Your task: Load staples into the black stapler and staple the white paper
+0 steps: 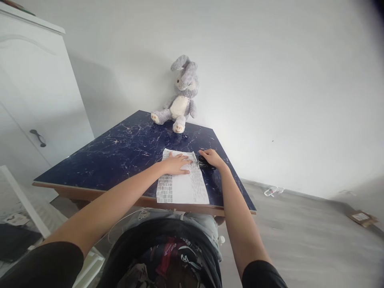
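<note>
A sheet of white paper [182, 190] covered with dark printed or drawn marks lies on the dark blue marbled table [120, 160], close to its front edge. Flat on the upper part of the sheet, with fingers spread, rests my left hand [176, 164]. My right hand [212, 158] is closed round a black object [204, 162] at the sheet's right edge. Thin shiny lines show on that object's side toward the paper; its exact kind is not clear. Part of it is hidden under my right hand.
A grey plush rabbit [181, 100] sits at the table's back, against the wall. On the left stands a white cabinet [39, 100] with a dark handle. A clear plastic item [273, 191] and a brown package [362, 218] lie on the floor at right.
</note>
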`<action>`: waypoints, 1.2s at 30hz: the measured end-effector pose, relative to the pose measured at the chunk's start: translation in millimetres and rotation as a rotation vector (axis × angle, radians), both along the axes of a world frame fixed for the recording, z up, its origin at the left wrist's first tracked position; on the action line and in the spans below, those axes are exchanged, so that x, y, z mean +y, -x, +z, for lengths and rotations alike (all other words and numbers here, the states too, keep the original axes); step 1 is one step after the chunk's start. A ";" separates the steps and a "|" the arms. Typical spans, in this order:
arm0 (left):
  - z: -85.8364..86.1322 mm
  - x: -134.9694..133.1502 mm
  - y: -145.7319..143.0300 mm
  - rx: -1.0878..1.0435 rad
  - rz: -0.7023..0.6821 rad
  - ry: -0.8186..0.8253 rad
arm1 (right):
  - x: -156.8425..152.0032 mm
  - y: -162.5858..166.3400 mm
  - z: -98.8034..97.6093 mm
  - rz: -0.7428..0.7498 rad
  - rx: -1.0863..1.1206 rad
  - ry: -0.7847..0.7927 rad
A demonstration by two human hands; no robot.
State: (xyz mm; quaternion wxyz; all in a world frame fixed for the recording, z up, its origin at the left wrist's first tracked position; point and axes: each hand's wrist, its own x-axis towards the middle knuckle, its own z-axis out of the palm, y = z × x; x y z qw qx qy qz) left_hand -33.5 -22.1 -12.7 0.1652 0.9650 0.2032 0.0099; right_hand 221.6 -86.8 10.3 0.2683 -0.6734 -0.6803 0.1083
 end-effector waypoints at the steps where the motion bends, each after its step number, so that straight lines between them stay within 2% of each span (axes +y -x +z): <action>1: -0.7 0.5 -0.3 -0.002 0.006 -0.005 | -0.9 1.7 0.9 0.030 0.001 0.009; 5: -2.7 2.0 -1.7 -0.007 0.037 -0.017 | -3.2 7.6 4.3 0.118 0.009 0.037; 8: -2.4 2.9 -1.8 0.017 0.123 -0.044 | -3.8 7.1 5.6 0.109 0.021 0.050; 14: -1.6 6.5 2.5 0.038 0.410 -0.128 | -5.5 -4.3 7.1 0.039 0.008 0.066; 22: 6.0 6.8 8.3 0.091 0.822 -0.221 | -7.0 -10.2 7.5 0.060 -0.008 0.061; 24: 8.5 8.1 10.7 0.042 0.781 -0.234 | -7.3 -10.0 7.8 0.055 -0.007 0.063; 25: 9.9 8.9 12.0 0.011 0.683 -0.226 | -7.5 -9.4 8.0 0.052 -0.006 0.067; 28: 13.0 9.2 13.6 -0.031 0.262 -0.131 | -7.5 -5.7 8.7 0.043 0.000 0.076; 30: 12.9 5.4 10.9 0.024 0.109 -0.039 | -6.4 -1.5 8.3 0.052 0.005 0.075; 32: 10.5 -1.3 5.2 0.100 0.151 0.016 | -4.3 3.9 6.8 0.067 0.008 0.077; 36: 4.0 -13.1 -6.1 0.141 0.359 -0.007 | 2.0 16.1 1.0 0.023 -0.036 0.054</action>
